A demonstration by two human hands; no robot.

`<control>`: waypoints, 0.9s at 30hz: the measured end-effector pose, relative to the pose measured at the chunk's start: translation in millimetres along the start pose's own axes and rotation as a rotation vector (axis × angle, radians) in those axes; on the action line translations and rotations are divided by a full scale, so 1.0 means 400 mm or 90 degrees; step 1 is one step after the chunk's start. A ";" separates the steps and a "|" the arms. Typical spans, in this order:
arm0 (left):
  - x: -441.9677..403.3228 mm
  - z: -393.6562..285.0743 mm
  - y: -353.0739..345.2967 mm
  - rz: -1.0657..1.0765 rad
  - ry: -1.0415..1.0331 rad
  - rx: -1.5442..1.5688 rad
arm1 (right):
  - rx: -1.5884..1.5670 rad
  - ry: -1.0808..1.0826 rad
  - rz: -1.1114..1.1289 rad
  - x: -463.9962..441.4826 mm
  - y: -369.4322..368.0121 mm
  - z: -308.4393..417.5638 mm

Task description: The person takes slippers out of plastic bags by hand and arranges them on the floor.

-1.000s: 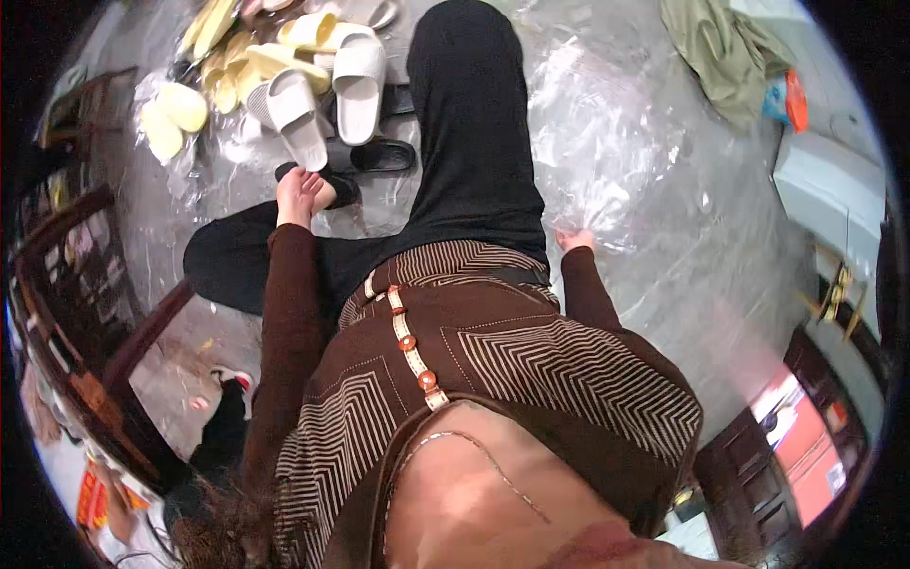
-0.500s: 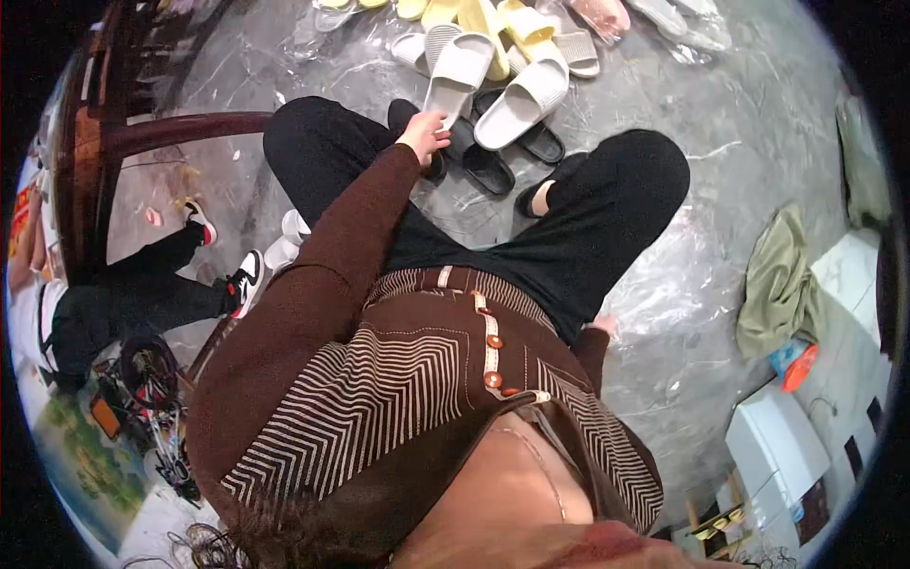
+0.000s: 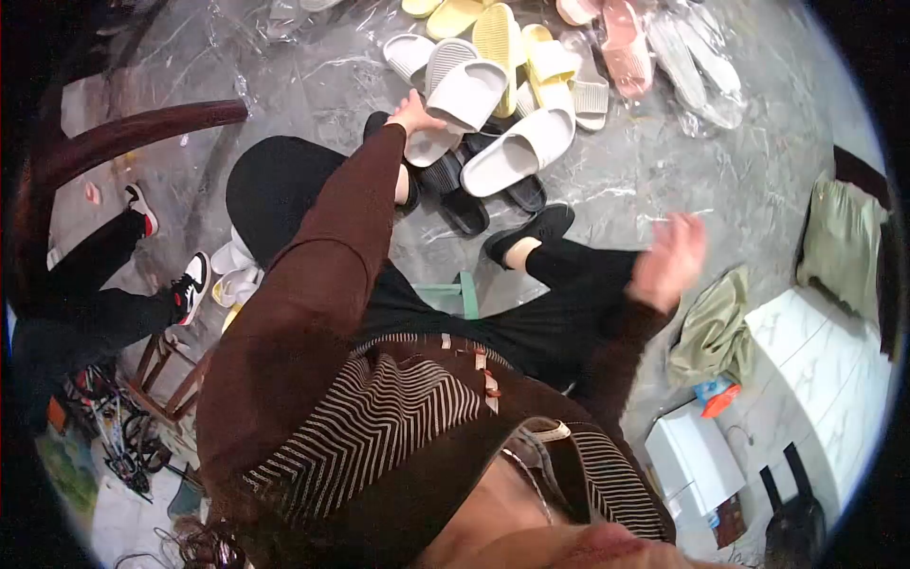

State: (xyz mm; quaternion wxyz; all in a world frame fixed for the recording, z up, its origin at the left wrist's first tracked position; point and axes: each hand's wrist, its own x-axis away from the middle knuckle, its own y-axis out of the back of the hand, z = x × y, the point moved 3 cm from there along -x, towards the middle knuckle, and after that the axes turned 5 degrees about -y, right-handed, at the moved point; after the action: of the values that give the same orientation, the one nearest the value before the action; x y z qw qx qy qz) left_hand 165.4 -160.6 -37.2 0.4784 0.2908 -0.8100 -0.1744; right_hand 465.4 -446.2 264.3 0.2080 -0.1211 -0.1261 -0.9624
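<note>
Our right hand has risen from low beside us to over our right leg, blurred and loosely spread; our left hand is clamped on a white slide amid other slippers, well apart from the floor's right edge.

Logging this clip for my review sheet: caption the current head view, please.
Left hand touching a pale slipper beside other slippers on the grey floor; right hand raised, open and empty.

Two hands, two pink slippers, two sneakers, one green stool.
</note>
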 end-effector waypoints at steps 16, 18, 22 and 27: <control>0.073 -0.144 -0.114 0.077 -0.137 0.729 | 0.089 -0.279 0.351 -0.115 -0.380 -0.750; 0.165 -0.199 -0.045 0.066 -0.190 0.679 | -0.187 -0.508 0.291 -0.068 -0.377 -0.650; 0.275 -0.293 -0.040 -0.113 -0.400 0.544 | -0.377 -0.596 0.285 0.018 -0.321 -0.599; 0.442 -0.368 0.037 -0.012 -0.430 0.557 | -0.387 -0.557 0.266 0.085 -0.298 -0.576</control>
State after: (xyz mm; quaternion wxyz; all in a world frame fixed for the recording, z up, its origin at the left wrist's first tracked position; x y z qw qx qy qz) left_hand 223.8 -262.7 161.1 0.0254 0.3973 -0.9128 0.0906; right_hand 342.6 -421.2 34.7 0.2782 -0.5850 0.1085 -0.7541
